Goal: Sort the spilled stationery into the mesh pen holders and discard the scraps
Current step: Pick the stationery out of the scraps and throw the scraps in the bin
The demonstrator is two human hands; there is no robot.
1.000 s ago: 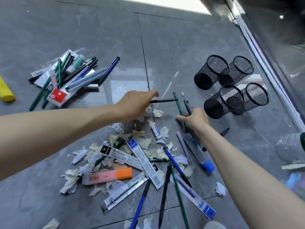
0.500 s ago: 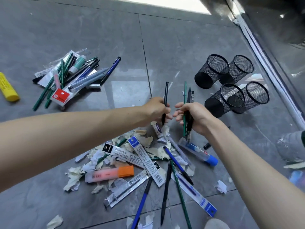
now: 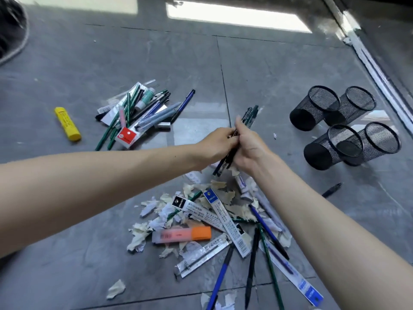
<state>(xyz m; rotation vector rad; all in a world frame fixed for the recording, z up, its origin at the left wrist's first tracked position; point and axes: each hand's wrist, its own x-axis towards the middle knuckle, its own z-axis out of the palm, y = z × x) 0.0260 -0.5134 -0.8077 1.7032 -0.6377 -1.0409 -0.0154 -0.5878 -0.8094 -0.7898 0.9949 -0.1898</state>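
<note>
My right hand (image 3: 250,146) grips a bundle of dark pens and pencils (image 3: 250,116) that sticks out above and below the fist. My left hand (image 3: 218,143) meets it from the left and pinches the same bundle at its middle. Below both hands lies a spilled heap: torn paper scraps (image 3: 143,233), an orange highlighter (image 3: 182,234), packaged refills (image 3: 225,217) and loose pens (image 3: 268,229). Several black mesh pen holders (image 3: 321,108) lie on their sides on the floor to the right, their open mouths facing me.
A second pile of pens and packets (image 3: 138,113) lies at the upper left, with a yellow glue stick (image 3: 67,123) beside it. A lone black pen (image 3: 331,190) lies right of my right forearm. A window frame rail (image 3: 375,72) runs along the right.
My hands have come together: the black pen from my left hand now joins the bundle in my right hand. The view has tilted up and shows more floor.
</note>
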